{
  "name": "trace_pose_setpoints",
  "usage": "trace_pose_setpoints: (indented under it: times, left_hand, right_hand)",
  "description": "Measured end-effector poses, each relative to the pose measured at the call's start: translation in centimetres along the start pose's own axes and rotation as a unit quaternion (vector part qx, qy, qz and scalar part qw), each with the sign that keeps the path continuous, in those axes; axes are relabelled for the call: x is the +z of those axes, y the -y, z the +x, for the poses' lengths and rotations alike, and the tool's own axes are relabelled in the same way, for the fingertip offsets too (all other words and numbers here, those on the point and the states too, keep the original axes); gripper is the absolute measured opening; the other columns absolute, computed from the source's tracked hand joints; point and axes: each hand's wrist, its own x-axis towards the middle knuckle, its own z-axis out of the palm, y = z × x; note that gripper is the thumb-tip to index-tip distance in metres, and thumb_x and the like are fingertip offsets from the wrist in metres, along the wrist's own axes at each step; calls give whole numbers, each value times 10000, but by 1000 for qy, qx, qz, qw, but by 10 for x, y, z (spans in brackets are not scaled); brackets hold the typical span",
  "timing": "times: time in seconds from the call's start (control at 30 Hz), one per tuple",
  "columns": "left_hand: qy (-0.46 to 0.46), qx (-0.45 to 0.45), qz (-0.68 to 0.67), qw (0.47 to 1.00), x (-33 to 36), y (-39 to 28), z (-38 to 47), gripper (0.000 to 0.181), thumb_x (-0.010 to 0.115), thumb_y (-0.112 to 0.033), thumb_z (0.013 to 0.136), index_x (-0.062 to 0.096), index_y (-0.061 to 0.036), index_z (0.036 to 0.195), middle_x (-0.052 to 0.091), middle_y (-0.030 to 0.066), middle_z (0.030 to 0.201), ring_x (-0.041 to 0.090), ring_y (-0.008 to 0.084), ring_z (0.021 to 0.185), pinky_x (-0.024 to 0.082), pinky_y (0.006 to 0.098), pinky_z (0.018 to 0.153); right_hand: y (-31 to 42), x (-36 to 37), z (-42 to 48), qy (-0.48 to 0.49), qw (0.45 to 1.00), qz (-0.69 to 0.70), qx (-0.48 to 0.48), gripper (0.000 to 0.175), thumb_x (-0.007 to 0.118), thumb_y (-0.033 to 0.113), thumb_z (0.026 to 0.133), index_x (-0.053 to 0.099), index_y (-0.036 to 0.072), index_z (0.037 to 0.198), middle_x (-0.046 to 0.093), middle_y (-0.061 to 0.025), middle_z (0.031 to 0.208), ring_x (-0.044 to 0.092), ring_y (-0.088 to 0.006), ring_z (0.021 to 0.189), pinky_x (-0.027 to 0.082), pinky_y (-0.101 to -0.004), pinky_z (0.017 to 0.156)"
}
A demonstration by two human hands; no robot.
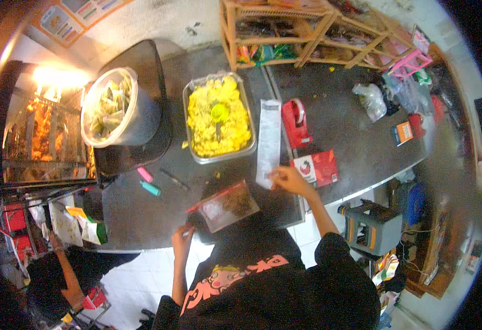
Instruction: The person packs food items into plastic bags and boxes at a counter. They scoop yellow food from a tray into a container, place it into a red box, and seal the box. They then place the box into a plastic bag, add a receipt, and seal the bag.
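Observation:
My right hand [288,180] reaches over the counter, its fingertips at the lower end of a long paper slip [269,140]; whether they grip it is unclear. My left hand [183,235] is at the front edge, its fingers close together beside a clear plastic zip bag [229,206] with a red top edge and brown contents; contact cannot be told. Behind the bag stands a tray of yellow food [218,119] with a yellow-green scoop [219,112] in it. A red tape dispenser [297,123] and a red-and-white packet [325,167] lie right of the slip.
A tall white tub [144,111] of wrapped green items stands at left, beside a lit glass food case [47,136]. Pink [145,174] and teal [150,188] highlighters and a dark pen [175,179] lie nearby. A wooden rack [274,40] stands behind. Another person [55,284] is at lower left.

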Motion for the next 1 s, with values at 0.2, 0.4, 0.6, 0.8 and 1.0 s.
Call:
trace_pose_setpoints:
  times: [0.2,0.4,0.6,0.8,1.0]
  left_hand:
    - [58,-13,3,998,-2,0,-3,200,556,-178,844,640,3,821,631,161,890,620,272,822,475,336,718]
    - [-5,-48,-26,999,9,14,-27,160,525,-113,844,587,5,933,603,183,904,624,300,787,501,344,652]
    - [-30,-100,-87,991,28,22,-45,115,529,-75,831,571,24,869,598,190,886,616,312,768,503,357,657]
    - [-57,-14,-45,997,19,11,-32,136,502,-85,848,579,24,872,589,189,878,600,315,765,488,362,678]
    - [-51,1,-53,997,1,-4,-17,134,492,-80,852,572,21,888,588,176,891,600,297,770,500,340,622]
  right_hand:
    - [143,-155,67,-342,834,-186,-391,182,609,185,786,617,22,868,644,-130,824,628,-244,751,479,-329,677]
    - [278,-326,141,-509,620,-461,-380,149,616,139,760,638,36,866,601,-151,788,567,-299,770,456,-381,699]
    - [294,-368,179,-435,599,-622,-254,121,634,126,706,626,60,807,513,-124,947,469,-325,947,426,-431,782]
    - [288,-359,152,-476,522,-626,-328,103,615,144,740,612,80,821,518,-33,961,481,-232,962,403,-425,770]
    - [282,-358,144,-431,493,-672,-346,178,583,148,772,581,95,943,531,-44,995,485,-231,1004,358,-447,797]
